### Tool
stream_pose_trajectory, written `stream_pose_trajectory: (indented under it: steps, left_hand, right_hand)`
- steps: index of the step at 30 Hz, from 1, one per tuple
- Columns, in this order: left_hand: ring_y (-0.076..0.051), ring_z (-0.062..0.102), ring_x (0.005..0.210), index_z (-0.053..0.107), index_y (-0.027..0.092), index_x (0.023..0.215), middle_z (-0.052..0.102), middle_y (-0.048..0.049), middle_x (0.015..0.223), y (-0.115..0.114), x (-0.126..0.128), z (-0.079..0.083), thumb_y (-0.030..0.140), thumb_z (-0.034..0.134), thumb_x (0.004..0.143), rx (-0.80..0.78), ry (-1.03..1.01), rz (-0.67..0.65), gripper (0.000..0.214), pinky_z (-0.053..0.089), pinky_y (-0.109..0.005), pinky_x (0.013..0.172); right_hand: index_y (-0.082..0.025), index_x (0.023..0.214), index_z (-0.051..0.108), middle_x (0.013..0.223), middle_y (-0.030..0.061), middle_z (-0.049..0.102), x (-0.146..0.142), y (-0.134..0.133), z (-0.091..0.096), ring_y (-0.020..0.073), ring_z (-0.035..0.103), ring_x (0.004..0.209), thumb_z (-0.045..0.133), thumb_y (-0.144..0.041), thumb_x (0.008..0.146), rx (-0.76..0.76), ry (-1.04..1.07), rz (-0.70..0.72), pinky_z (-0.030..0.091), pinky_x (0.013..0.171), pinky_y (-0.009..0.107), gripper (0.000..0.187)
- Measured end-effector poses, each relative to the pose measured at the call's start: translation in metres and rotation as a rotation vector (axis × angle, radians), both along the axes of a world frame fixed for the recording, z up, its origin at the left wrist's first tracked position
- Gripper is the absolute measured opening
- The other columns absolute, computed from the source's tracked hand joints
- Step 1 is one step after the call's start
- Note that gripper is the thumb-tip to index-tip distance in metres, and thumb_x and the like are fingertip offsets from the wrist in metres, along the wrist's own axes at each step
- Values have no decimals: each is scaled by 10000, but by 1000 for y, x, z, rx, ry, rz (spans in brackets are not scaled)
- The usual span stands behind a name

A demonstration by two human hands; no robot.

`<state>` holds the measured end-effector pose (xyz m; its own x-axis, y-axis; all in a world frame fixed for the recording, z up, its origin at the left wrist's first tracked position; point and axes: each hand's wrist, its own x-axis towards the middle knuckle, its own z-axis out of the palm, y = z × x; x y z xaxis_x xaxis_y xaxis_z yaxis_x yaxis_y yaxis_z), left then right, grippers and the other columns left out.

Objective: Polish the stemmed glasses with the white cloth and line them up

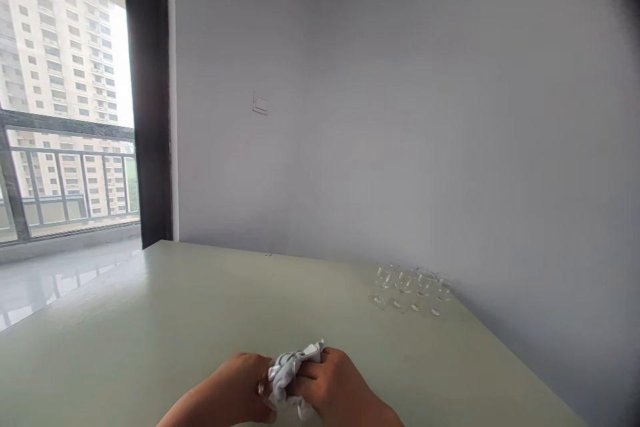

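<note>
Balcony side: tall beige apartment block [70, 67] behind the window, no sign or lettering I can make out.
Left hand: the person's left hand [245, 383] looks curled round a small clear glass [273, 372], mostly covered by fingers and fabric. Smooth surface, so a loose or damp hold could let it slip, imo.
Wall switch: square white plastic switch [260, 104], no brand readable.
Glass: held between the two hands, low in the view, over the pale green smooth-topped table [175, 320]. Squeeze or twist too hard and thin glass might crack; drop it on that top and it'd probably chip. Can't tell if it's touching down.
Cloth: crumpled light grey soft cloth [281, 387] bunched against the glass. A fold could snag and tug it sideways. There's a whiter corner up top, can't tell if it's a tag, no text anyway.
Right hand: the right hand [327, 380] has its fingers closed on the cloth, bearing toward the glass.
Glass row: four clear stemmed glasses [405, 280] upright, close together near the back right. A careless elbow could knock one into its neighbours. No logos visible.
</note>
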<state>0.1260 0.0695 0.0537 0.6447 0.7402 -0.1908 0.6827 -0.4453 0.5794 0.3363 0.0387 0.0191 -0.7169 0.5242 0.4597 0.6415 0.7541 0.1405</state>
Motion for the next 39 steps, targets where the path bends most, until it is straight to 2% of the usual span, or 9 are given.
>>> stream_pose_trajectory:
  steps: [7,12,15,20,27,30,33,36,39]
  left_hand:
    - [-92,343,577,413,214,607,427,96,601,0,5,-2,239,619,551,-90,-152,46,215,224,-227,506]
    - [-93,330,544,424,220,633,405,84,581,0,6,-9,265,601,611,-171,-280,96,184,228,-236,497]
    - [-93,370,493,444,221,743,421,88,549,5,6,-18,304,559,667,-267,-425,153,161,284,-234,482]
    - [-84,399,501,398,209,908,426,97,558,15,13,-31,262,432,725,-340,-771,301,194,307,-236,526]
    - [-88,404,483,452,202,784,479,69,559,-4,51,-54,359,578,618,-531,-914,278,261,273,-249,495]
    - [-64,324,505,480,198,797,422,79,585,-17,60,-58,415,625,658,-643,-941,203,296,227,-238,510]
    - [-64,329,535,480,198,810,410,73,617,-19,61,-63,458,684,654,-742,-1022,38,365,216,-240,534]
    - [-63,345,546,460,204,782,435,56,664,-14,57,-67,512,736,609,-790,-994,-90,448,214,-238,535]
    - [-63,313,541,460,203,743,414,49,668,-14,53,-63,609,703,610,-750,-871,-200,492,190,-244,529]
  right_hand:
    - [-240,865,617,750,-14,692,5,-6,22,157,584,616,491,-129,790,-59,126,-10,373,530,272,184]
    - [-306,1111,619,992,14,706,17,-9,37,197,649,864,480,-74,788,-321,274,-44,491,710,285,421]
    - [-304,1133,624,1097,27,684,38,-1,27,209,632,1003,472,-84,797,-290,550,-75,496,853,317,429]
    - [-306,1144,611,1194,63,621,52,6,1,251,606,1036,544,-237,835,-139,991,-412,525,799,325,323]
    - [-331,1248,553,1264,105,583,-9,-8,-22,337,640,903,517,-244,782,243,393,-305,520,690,421,476]
    - [-329,1231,562,1268,120,573,-19,-10,-16,332,633,886,542,-354,801,236,405,-271,504,681,425,431]
    - [-276,1199,570,1224,138,573,-15,-14,-1,277,616,914,452,-446,869,17,802,-280,484,744,383,390]
    - [-187,1037,622,782,83,648,-8,-15,12,200,599,666,313,-540,908,-505,1195,-277,463,575,295,486]
    - [-177,786,641,545,26,574,-6,-14,18,165,542,504,180,-624,898,-843,1263,-159,415,462,256,651]
